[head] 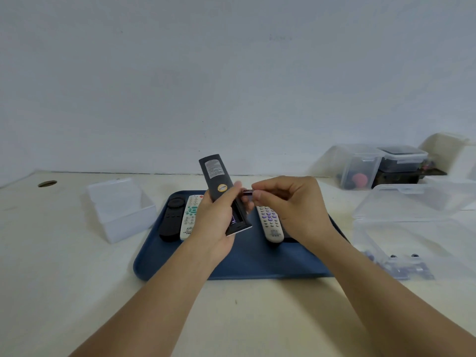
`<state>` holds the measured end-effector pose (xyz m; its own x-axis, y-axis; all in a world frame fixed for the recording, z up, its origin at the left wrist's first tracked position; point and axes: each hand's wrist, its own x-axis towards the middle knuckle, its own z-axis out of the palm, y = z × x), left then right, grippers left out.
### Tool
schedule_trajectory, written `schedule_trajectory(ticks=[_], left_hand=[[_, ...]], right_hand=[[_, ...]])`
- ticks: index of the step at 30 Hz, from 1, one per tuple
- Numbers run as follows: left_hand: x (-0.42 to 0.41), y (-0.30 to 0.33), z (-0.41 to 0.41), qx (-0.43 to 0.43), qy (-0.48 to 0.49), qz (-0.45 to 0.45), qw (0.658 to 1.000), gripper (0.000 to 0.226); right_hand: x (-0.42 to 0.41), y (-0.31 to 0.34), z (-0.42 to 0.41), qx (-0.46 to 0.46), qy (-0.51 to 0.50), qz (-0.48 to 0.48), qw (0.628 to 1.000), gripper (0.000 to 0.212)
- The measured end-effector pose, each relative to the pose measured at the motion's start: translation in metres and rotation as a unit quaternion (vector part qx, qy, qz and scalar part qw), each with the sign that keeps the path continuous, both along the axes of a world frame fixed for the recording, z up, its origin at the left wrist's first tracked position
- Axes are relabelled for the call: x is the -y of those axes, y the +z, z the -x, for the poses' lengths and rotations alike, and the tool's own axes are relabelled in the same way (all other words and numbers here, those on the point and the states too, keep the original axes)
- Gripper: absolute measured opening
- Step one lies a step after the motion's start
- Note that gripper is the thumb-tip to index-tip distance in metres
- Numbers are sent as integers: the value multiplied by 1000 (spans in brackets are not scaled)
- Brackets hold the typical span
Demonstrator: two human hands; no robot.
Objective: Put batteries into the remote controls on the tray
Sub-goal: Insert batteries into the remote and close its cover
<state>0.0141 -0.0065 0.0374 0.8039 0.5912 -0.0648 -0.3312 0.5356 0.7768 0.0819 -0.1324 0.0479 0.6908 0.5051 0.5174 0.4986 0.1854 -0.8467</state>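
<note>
While the black remote (219, 189) is gripped back-up in the left hand (216, 222) above the tray (257, 264), a battery (247, 192) is pinched by the right hand (286, 202); polarity should be matched before seating beside the fitted cell.

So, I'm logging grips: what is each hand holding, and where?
Left hand grips the black remote around its lower half. Right hand pinches a battery by one end.

Dark blue tray (257, 266); black remote (219, 181) in left hand (216, 222); grey remote (269, 224), purple buttons, below right hand (286, 202).
</note>
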Motion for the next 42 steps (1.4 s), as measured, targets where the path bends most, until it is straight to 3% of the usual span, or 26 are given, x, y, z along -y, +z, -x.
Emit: schedule_trajectory(ticks=[2, 4, 7, 10, 19, 22, 25, 31, 35, 38, 42], left_hand=[[2, 2, 2, 3, -13, 20, 1000, 26], [1, 3, 2, -4, -10, 41, 999, 38], [1, 3, 4, -19, 6, 54, 998, 38], [2, 4, 5, -27, 4, 59, 998, 26], [4, 1, 4, -47, 35, -50, 997, 5], [7, 0, 7, -46, 25, -77, 996, 8], [11, 2, 10, -39, -1, -85, 996, 17], [10, 5, 11, -4, -68, -21, 997, 32], [15, 1, 11, 0, -103, 25, 994, 30], [16, 1, 10, 10, -118, 50, 992, 31], [22, 5, 4, 27, -136, 62, 988, 30]], right_hand=[[1, 2, 5, 45, -8, -8, 999, 9], [0, -1, 11, 161, -30, 22, 986, 10], [-3, -9, 10, 345, -75, 77, 932, 7], [-3, -13, 6, 392, -73, 122, 909, 4], [-5, -17, 2, 389, -41, 178, 903, 7], [-5, -19, 1, 334, -19, 173, 926, 15], [0, -16, 2, 214, 16, 134, 967, 19], [-1, -14, -2, 104, 45, 49, 992, 16], [-1, -13, -6, 153, -8, 71, 986, 9], [5, -8, -7, 168, 17, 102, 980, 7], [18, 8, -17, 74, 10, 86, 994, 12]])
